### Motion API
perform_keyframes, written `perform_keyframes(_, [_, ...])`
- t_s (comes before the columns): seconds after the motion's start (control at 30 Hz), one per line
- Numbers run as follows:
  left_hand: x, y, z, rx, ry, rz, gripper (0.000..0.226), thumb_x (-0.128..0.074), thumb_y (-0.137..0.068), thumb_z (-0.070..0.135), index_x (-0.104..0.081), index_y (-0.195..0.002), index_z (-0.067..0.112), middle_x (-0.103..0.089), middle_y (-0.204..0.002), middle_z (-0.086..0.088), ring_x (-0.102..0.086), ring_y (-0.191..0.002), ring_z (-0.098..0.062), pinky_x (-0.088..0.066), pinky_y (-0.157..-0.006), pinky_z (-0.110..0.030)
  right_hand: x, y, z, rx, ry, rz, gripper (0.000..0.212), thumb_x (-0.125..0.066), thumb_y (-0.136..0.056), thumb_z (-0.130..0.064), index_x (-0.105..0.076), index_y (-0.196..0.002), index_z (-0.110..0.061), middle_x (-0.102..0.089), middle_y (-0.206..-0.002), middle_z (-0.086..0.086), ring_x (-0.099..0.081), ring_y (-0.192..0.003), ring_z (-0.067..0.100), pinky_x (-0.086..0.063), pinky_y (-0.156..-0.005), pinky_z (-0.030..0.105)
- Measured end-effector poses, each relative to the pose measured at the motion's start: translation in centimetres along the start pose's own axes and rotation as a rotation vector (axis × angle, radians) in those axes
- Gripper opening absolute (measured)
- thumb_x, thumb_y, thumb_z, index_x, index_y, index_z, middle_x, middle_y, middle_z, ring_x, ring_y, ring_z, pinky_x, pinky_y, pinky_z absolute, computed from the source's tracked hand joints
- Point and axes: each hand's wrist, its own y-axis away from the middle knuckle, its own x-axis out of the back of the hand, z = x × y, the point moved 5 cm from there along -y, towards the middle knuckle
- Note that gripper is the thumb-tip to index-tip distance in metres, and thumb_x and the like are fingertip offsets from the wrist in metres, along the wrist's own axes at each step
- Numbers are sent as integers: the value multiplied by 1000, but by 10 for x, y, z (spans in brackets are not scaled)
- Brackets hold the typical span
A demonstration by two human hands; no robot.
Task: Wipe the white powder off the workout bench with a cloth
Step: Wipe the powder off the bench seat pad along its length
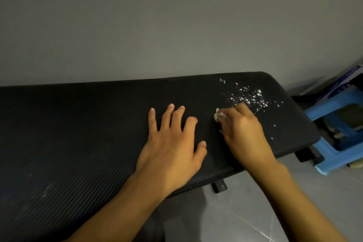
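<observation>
A black ribbed workout bench (88, 124) runs across the view. White powder (248, 97) lies scattered near its right end, with a few specks further toward the front edge. My right hand (243, 133) grips a small crumpled white cloth (218, 115) and holds it down on the pad just left of the powder; most of the cloth is hidden under the fingers. My left hand (172, 147) rests flat on the bench with fingers spread, left of the right hand.
A blue plastic stool (337, 124) stands right beside the bench's right end, with a blue-and-white box (343, 82) leaning behind it. A grey wall backs the bench. Grey tiled floor (245, 212) lies in front. Faint white smudges (46, 190) mark the bench's left part.
</observation>
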Motion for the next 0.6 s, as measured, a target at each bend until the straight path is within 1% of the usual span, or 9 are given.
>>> perform_keyframes(0.07, [0,1,0,-1,0,15,59,-36,-93,59,-41,-142,25,-29,-162,-13,-15,-154,-32,-8,-122,-64,-1,-5,11,-96,-8,60,25,-56,-98,-22,-67,-116,-8,-54,-104,7,-59,-86,27,-52,-74,39])
perform_keyframes(0.13, [0,2,0,-4,2,22,58,-37,-93,59,-42,-141,25,-31,-161,-13,-17,-153,-32,-10,-122,-64,-1,6,2,-97,-28,105,22,-56,-99,-22,-67,-110,-7,-54,-100,6,-58,-82,24,-53,-72,41])
perform_keyframes(0.2, [-1,1,-1,-4,-4,21,58,-37,-94,59,-39,-143,26,-28,-162,-12,-14,-154,-31,-9,-122,-64,1,30,-15,-30,-109,78,18,-58,-98,-20,-67,-106,-7,-53,-99,3,-58,-80,18,-52,-72,34])
perform_keyframes(0.27, [0,1,0,-2,-4,27,59,-37,-95,60,-39,-143,26,-27,-162,-12,-13,-154,-31,-7,-122,-64,7,52,-22,24,-170,26,19,-59,-96,-21,-68,-109,-9,-54,-99,1,-59,-83,16,-51,-74,28])
perform_keyframes(0.33, [0,1,1,-5,-1,30,57,-37,-94,60,-41,-141,27,-29,-161,-12,-15,-154,-31,-8,-122,-64,13,56,-8,23,-150,34,21,-59,-95,-23,-69,-109,-10,-56,-100,1,-61,-85,19,-52,-76,30])
perform_keyframes(0.43, [2,1,4,-24,26,29,54,-37,-93,58,-46,-139,30,-36,-156,-9,-19,-153,-30,-9,-122,-64,17,44,26,-117,-80,125,21,-61,-95,-22,-69,-110,-10,-56,-101,4,-61,-82,23,-55,-74,39])
perform_keyframes(0.5, [3,1,7,-62,23,43,49,-40,-93,53,-52,-135,31,-45,-150,-7,-27,-150,-30,-14,-121,-65,15,43,29,-163,-58,153,23,-60,-95,-21,-68,-112,-8,-54,-100,6,-60,-80,24,-54,-71,42])
perform_keyframes(0.6, [-1,1,20,-119,-3,54,40,-51,-94,42,-59,-133,31,-53,-143,-7,-38,-144,-31,-23,-118,-65,15,56,15,-76,-50,109,22,-60,-95,-19,-68,-111,-6,-54,-98,5,-58,-77,23,-50,-67,33])
